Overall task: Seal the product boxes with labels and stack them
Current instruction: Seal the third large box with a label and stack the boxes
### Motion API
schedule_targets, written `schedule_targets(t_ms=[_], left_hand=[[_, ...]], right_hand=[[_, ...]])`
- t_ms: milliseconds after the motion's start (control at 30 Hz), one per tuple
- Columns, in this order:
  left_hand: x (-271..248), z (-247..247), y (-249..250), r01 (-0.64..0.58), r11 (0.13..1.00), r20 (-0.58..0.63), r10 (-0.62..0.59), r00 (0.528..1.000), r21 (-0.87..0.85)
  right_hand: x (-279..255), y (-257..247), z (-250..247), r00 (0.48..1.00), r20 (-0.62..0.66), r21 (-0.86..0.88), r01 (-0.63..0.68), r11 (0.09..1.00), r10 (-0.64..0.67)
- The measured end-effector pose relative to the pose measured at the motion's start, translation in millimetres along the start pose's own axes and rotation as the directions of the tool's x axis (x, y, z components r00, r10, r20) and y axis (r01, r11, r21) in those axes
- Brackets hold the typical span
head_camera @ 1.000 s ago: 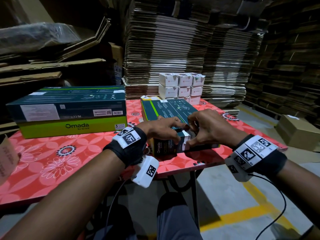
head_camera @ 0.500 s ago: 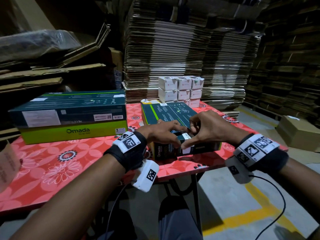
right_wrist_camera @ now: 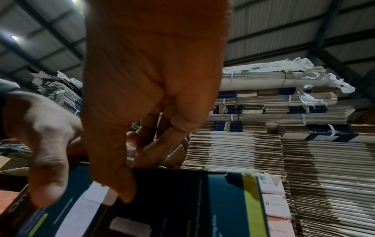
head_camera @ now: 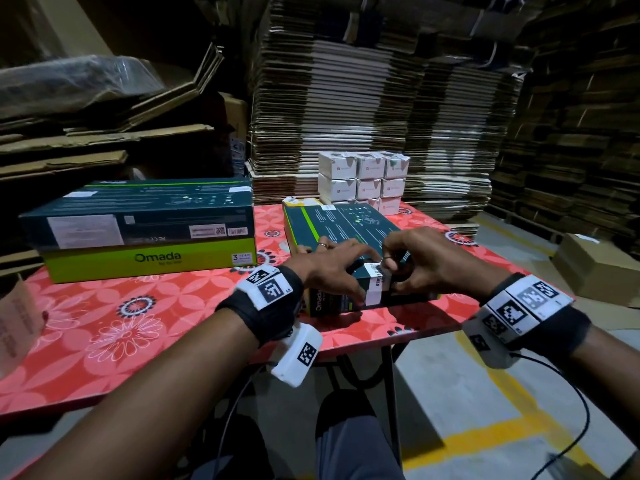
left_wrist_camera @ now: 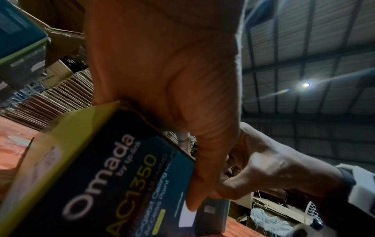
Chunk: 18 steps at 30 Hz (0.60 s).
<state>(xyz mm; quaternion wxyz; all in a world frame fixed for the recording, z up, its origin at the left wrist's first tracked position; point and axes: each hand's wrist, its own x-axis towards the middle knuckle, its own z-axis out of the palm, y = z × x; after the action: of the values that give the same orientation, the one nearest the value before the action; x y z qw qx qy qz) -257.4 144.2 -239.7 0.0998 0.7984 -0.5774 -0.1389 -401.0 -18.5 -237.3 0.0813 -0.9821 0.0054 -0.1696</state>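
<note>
A dark teal Omada box [head_camera: 341, 225] lies flat on the red floral table [head_camera: 104, 323], near its front edge. A white label [head_camera: 375, 287] wraps over the box's near top edge and down its front face. My left hand [head_camera: 334, 268] grips that edge just left of the label, fingers on top and thumb on the front face. My right hand [head_camera: 419, 268] pinches the edge at the label, thumb on its right side. The left wrist view shows my left hand [left_wrist_camera: 172, 80], the box [left_wrist_camera: 101, 176] and the label [left_wrist_camera: 185, 219]. The right wrist view shows my right hand [right_wrist_camera: 152, 80] and the label [right_wrist_camera: 81, 208].
Two large Omada boxes [head_camera: 149, 220] sit stacked at the table's left. Several small white boxes [head_camera: 363, 181] are stacked at the back. Tall piles of flat cardboard [head_camera: 346, 98] rise behind. A brown carton [head_camera: 595, 265] stands on the floor to the right.
The white label has come down over the box's near edge onto its front face. Both hands stay at that edge, thumbs lower on the front.
</note>
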Motion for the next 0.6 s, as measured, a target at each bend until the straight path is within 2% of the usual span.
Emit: schedule_targets(t_ms=[67,267,500,600], left_hand=[[1.2,3.5,0.3,0.026,0.999,-0.028,-0.025,0.999,0.037],[3.3,10.0,7.9,0.086,0.983,-0.1,-0.07,0.992,0.165],[0.1,4.3,9.9,0.103,0.993,-0.082,-0.098,0.992,0.061],[0.1,3.3,7.9,0.102,0.994,-0.084,-0.098,0.992,0.036]], right_hand=[[-2.1,0.9,-2.3,1.0,0.023,0.036,0.019,0.999,-0.02],[2.7,-1.2,4.9,0.998,-0.055,0.015,0.004,1.0,-0.003],[-6.3,2.0,0.5,1.0,-0.023,0.163,0.014,0.986,-0.01],[-7.2,1.5,4.5,0.997,-0.047,0.228,-0.047,0.972,0.059]])
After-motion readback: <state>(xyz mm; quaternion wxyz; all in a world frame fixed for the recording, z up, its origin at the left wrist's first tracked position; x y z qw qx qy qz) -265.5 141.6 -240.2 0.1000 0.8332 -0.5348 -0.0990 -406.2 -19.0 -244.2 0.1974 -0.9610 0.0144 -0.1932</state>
